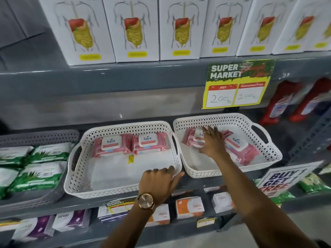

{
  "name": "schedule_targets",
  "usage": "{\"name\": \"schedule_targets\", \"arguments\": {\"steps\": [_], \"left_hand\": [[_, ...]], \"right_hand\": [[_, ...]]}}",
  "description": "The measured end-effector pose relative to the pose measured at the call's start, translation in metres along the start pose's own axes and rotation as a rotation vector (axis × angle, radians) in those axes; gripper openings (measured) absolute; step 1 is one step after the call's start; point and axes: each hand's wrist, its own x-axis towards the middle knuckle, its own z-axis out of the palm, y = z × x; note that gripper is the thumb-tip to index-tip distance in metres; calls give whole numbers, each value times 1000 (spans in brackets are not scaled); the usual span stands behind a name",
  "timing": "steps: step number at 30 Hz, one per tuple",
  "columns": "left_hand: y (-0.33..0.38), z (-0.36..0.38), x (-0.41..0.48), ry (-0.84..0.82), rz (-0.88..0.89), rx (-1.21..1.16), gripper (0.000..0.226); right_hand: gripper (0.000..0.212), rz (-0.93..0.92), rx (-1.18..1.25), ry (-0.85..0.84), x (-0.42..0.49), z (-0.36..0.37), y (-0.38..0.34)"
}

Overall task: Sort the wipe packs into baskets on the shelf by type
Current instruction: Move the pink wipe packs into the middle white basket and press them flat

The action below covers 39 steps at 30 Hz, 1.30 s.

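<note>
Three baskets stand side by side on the grey shelf. The middle white basket (125, 125) holds two pink Kara wipe packs (109, 145) at its back. My left hand (157, 181), wearing a watch, grips this basket's front right rim. The right white basket (223, 116) holds more pink packs; one (240, 147) lies tilted at the right. My right hand (213, 140) reaches into it and holds the left pink pack (195, 138), fingers spread over it and thumb at its edge. The grey basket (44, 135) at the left is filled with green wipe packs (44, 153).
White boxes (136, 27) line the shelf above. A yellow price sign (238, 85) hangs over the right basket, red bottles (293, 101) stand to its right. Below are orange-and-white boxes (189, 206), purple packs (71, 221) and a promotion sign (283, 179).
</note>
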Motion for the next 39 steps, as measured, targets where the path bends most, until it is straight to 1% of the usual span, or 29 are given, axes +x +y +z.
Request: {"name": "schedule_targets", "arguments": {"steps": [3,7,10,12,16,19,21,23,26,28,32,36,39], "left_hand": [[-1,0,0,-12,3,9,56],[-8,0,-4,-29,6,9,57],[-22,-1,-19,65,17,1,67],[-35,-1,-30,95,-10,-29,71],[-78,-15,-57,105,-73,-5,67],[-111,-22,-77,108,-109,-8,65],[-129,-27,-88,125,-114,4,65],[-147,-32,-97,130,-107,21,65],[-170,-39,-110,114,-103,24,62],[-181,-41,-114,122,-81,41,61],[-187,-36,-118,141,-18,31,60],[-187,-35,-119,155,-1,11,60],[-187,-34,-117,147,-7,3,58]], "right_hand": [[95,2,5,9,7,2,1],[86,16,10,98,3,-4,-2],[83,56,58,187,-8,-13,-11],[80,104,110,261,-17,-24,-19],[81,111,245,415,-43,-54,-55],[85,32,384,427,-63,-69,-100],[89,-61,492,407,-73,-70,-136],[91,-142,536,333,-79,-59,-176],[93,-247,492,207,-87,-30,-232],[94,-277,430,123,-88,-8,-258],[93,-317,330,95,-85,30,-284],[101,-326,226,6,-84,46,-293],[104,-307,274,-26,-84,47,-292]]}}
